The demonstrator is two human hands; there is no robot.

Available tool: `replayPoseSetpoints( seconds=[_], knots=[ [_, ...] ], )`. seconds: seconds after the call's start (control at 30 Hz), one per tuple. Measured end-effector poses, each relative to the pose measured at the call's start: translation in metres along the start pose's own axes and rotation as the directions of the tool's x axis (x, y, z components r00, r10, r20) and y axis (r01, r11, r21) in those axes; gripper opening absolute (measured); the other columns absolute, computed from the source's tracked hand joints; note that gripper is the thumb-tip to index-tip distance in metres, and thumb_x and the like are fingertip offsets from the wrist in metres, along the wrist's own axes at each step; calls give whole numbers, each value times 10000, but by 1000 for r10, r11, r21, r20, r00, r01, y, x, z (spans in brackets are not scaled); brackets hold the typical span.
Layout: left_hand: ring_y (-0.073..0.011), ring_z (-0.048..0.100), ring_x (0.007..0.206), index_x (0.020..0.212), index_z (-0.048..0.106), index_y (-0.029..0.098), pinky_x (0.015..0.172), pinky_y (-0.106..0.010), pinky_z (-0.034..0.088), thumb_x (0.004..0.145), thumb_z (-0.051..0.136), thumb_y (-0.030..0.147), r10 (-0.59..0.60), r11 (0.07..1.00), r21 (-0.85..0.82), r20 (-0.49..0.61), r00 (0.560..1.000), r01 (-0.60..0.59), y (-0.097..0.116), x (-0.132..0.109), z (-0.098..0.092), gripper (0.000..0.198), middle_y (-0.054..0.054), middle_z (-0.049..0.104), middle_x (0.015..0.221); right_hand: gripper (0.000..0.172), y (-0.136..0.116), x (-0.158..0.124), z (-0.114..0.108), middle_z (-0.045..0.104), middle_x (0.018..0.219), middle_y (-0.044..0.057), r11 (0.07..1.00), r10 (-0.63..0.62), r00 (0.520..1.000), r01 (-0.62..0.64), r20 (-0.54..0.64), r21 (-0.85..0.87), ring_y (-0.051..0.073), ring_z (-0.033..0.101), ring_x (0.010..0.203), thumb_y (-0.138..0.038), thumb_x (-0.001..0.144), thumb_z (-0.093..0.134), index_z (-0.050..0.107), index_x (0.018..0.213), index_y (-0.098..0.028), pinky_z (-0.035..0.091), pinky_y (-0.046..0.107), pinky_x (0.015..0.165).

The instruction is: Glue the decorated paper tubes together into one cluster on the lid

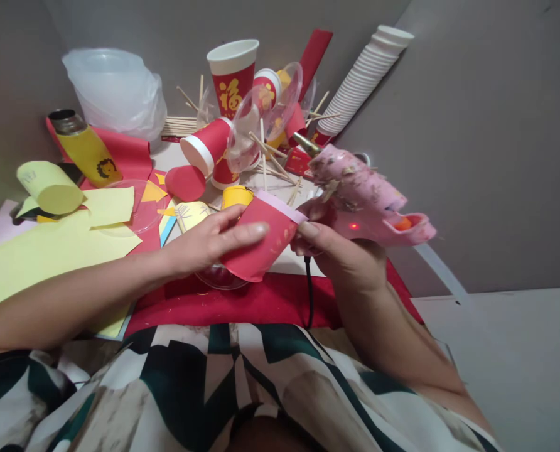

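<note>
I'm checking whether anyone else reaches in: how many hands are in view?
2: the left hand, on the red cup, some fingers hidden behind it; and the right hand, holding the pink glue gun, thumb by the cup's rim. No others show.

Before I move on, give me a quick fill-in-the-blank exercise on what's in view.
1. The right hand grips a glue gun whose body is mostly ____ in colour.
2. The left hand holds a paper cup coloured mostly ____.
3. Between left and right, the leaning stack of nested cups is on the picture's ____.
4. The metal-necked bottle is mostly ____.

Missing words: pink; red; right; yellow.
</note>
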State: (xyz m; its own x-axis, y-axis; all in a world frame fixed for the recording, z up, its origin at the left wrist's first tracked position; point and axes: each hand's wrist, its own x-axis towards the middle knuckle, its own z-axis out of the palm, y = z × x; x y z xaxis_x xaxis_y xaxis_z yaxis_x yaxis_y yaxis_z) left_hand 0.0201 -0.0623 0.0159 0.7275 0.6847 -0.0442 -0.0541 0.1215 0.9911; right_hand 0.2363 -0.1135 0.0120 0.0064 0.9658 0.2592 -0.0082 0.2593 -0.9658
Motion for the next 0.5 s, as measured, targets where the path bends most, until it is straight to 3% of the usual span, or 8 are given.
replayPoseSetpoints(
  seconds=[0.17,0.27,0.33,0.4,0.5],
  knots=[
    [-269,764,997,1218,709,193,901,-375,581,923,628,661,-114,898,-403,170,979,175,-11,9,-2,560,-94,800,1103,429,-3,4,-2,575,579,-51,992,0,999,5,-38,127,100,465,428,-538,660,923,622,719,-238,338,254,391],
    [-263,780,969,1191,715,137,912,-368,593,936,609,659,-113,806,-498,400,909,319,-15,7,-2,591,-137,808,1069,424,-2,4,-4,558,577,-49,990,10,1000,-10,0,138,110,427,427,-541,662,906,611,718,-243,351,278,401],
    [-280,784,991,1166,719,105,929,-370,595,899,653,672,-86,767,-519,498,863,376,-17,5,-2,630,-164,809,1057,398,0,4,-5,557,583,-47,988,22,999,-25,25,154,116,435,449,-518,683,892,611,721,-238,384,293,435],
    [-291,791,972,1160,715,113,927,-385,599,860,712,654,-73,758,-531,508,858,379,-16,3,-1,618,-150,813,1020,366,3,5,-5,578,609,-41,986,28,998,-36,50,166,125,481,487,-500,710,877,624,734,-237,426,303,483],
    [-297,796,876,1183,697,148,862,-413,613,829,747,648,-73,778,-541,429,901,321,-13,0,2,615,-111,809,940,373,4,6,-4,618,667,-23,994,44,997,-50,69,101,152,555,563,-551,719,864,650,767,-250,448,309,521]
  ],
)
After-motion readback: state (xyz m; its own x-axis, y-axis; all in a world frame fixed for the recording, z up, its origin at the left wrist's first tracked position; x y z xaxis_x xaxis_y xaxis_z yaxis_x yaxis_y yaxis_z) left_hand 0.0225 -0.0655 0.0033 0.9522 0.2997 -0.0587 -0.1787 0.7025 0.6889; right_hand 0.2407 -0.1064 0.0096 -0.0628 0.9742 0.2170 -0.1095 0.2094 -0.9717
